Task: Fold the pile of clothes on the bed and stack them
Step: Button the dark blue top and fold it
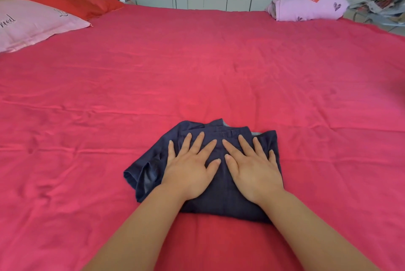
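Folded navy-blue cotton garment [219, 187] at near-centre of the red bedsheet [219, 62], left hand [188, 167] and right hand [254, 169] pressing flat, fingers splayed, gripping nothing: looks soft, light, floppy, so lift by both side edges.

One head-worn view, facing forward and down, close over the bed [219, 69], far edges seemingly warped

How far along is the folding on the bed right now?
Done: the navy garment is folded compactly on the red sheet. In hand: the left hand and right hand press flat on it. Left: a sleeve sticks out on its left side; no stack shows, only a pink heart-print bundle at the far corner.
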`<control>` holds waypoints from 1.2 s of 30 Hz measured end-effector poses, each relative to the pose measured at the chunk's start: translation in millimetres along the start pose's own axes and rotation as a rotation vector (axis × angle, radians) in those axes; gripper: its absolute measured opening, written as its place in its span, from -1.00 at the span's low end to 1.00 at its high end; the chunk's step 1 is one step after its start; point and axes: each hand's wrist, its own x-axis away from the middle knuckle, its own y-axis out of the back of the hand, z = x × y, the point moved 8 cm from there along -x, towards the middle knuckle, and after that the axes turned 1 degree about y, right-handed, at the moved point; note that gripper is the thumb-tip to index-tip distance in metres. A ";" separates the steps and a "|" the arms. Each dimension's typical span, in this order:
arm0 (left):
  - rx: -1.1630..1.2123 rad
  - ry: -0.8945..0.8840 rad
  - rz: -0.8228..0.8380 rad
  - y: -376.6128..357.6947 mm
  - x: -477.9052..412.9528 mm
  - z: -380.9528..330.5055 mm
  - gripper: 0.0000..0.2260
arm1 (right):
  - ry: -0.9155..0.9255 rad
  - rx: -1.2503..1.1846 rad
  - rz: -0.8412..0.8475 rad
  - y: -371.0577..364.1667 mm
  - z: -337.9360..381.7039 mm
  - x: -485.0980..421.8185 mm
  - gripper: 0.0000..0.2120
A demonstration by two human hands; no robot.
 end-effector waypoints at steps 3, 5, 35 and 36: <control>0.029 0.005 -0.016 -6.5 -5.2 5.4 -0.52 | -0.011 -0.008 -0.018 -3.9 -1.8 -4.6 -0.56; 0.035 0.006 -0.023 -4.4 -6.0 4.7 -0.52 | -0.018 -0.024 -0.009 -3.0 -2.6 -5.9 -0.56; 0.342 -0.045 -0.236 23.5 76.6 -9.1 -0.19 | -0.147 -0.515 -0.290 115.2 36.4 72.3 -0.53; 0.514 -0.045 -0.295 28.5 78.8 -6.2 -0.31 | -0.096 -0.510 -0.328 122.2 51.2 70.6 -0.54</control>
